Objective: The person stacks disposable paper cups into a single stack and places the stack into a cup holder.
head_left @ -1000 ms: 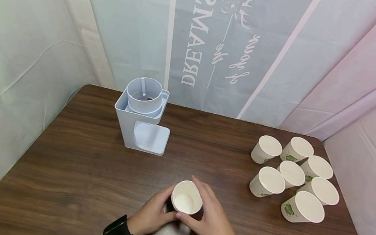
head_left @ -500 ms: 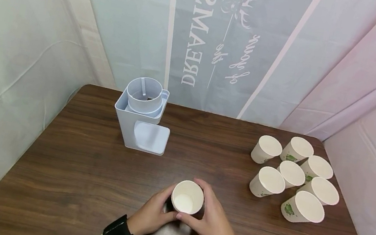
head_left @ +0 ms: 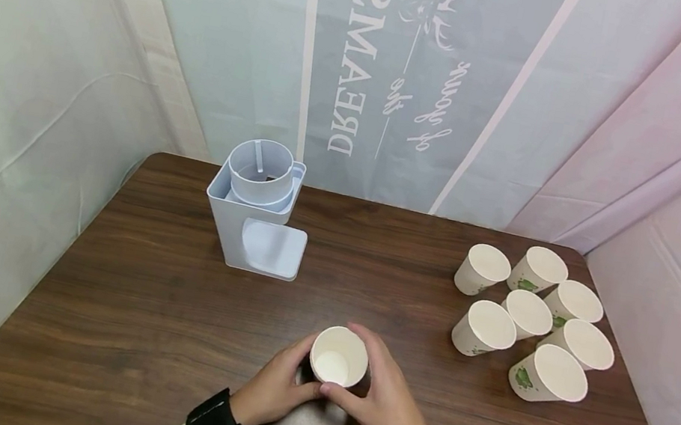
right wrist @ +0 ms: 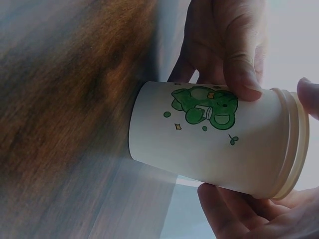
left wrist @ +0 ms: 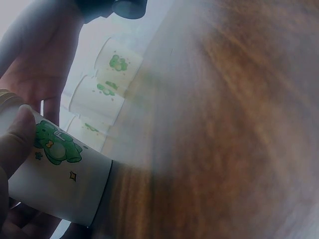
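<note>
A small nest of white paper cups (head_left: 338, 366) stands upright on the wooden table in front of me. Several rims lie close together at its mouth, and a green cartoon bear shows on its side in both wrist views. My left hand (head_left: 275, 389) holds it from the left, thumb on the near side. From the right, my right hand (head_left: 386, 405) grips it, with the index finger reaching round the far side near the rim. Both thumbs meet at the near side in the head view. The left fingers are mostly hidden behind the cups there.
Several single paper cups (head_left: 485, 330) stand upright in a loose cluster at the right of the table (head_left: 122, 326). A pale blue plastic holder (head_left: 255, 209) with a round tube on top and a flat foot stands back left. A printed cloth (head_left: 361, 95) hangs behind the table.
My right index finger has slid slightly back from the cups' far rim. The cups and my left hand stay in place.
</note>
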Demonstrator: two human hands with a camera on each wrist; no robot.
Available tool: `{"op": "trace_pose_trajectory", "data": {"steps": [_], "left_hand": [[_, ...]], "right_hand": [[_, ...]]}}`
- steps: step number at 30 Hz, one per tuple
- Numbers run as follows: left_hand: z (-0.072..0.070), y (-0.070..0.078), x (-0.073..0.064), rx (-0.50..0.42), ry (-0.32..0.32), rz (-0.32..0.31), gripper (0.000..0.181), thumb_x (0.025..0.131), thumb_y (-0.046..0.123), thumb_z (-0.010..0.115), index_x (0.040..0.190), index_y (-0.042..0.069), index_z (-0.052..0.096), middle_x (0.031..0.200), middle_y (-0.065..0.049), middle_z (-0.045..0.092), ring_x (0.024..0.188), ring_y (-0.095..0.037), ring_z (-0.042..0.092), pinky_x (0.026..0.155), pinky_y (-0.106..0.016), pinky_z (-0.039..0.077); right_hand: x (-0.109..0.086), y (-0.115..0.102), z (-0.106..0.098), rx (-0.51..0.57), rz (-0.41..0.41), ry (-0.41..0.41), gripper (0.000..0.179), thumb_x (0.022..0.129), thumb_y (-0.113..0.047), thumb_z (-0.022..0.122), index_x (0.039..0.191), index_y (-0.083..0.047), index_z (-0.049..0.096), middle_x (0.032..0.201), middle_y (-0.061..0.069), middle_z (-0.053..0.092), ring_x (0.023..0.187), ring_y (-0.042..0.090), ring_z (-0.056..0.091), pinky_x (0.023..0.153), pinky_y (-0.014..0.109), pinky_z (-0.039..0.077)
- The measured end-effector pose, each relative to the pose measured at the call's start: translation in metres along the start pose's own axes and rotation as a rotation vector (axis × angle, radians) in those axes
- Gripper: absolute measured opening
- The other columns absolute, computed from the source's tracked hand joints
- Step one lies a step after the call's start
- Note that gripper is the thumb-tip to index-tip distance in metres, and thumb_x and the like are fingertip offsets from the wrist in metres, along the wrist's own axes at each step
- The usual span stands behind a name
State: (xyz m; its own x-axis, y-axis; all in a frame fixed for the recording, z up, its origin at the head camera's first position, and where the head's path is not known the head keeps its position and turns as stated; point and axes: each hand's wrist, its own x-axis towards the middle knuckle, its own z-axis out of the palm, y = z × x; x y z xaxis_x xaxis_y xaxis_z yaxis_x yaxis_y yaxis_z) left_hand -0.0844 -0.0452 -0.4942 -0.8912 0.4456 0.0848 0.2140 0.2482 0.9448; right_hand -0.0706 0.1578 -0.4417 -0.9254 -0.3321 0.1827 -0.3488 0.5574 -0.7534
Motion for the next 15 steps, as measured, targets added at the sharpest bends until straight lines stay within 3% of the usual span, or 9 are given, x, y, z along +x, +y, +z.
{"op": "trace_pose_trajectory", "data": {"steps": [15], "left_hand": [[-0.0003, 0.0, -0.0002, 0.004, -0.009, -0.016, 0.074, 0.092, 0.02, 0.078, 0.153, 0.004, 0.04, 0.15, -0.009, 0.051, 0.138, -0.023, 0.047, 0.114, -0.048, 0.039]], "right_hand": [[0.0003, 0.0016, -0.0018, 0.016, -0.017, -0.031, 0.078, 0.086, -0.032, 0.085, 0.15, -0.012, 0.045, 0.139, 0.003, 0.056, 0.127, 0.026, 0.056, 0.103, 0.048, 0.049]]}}
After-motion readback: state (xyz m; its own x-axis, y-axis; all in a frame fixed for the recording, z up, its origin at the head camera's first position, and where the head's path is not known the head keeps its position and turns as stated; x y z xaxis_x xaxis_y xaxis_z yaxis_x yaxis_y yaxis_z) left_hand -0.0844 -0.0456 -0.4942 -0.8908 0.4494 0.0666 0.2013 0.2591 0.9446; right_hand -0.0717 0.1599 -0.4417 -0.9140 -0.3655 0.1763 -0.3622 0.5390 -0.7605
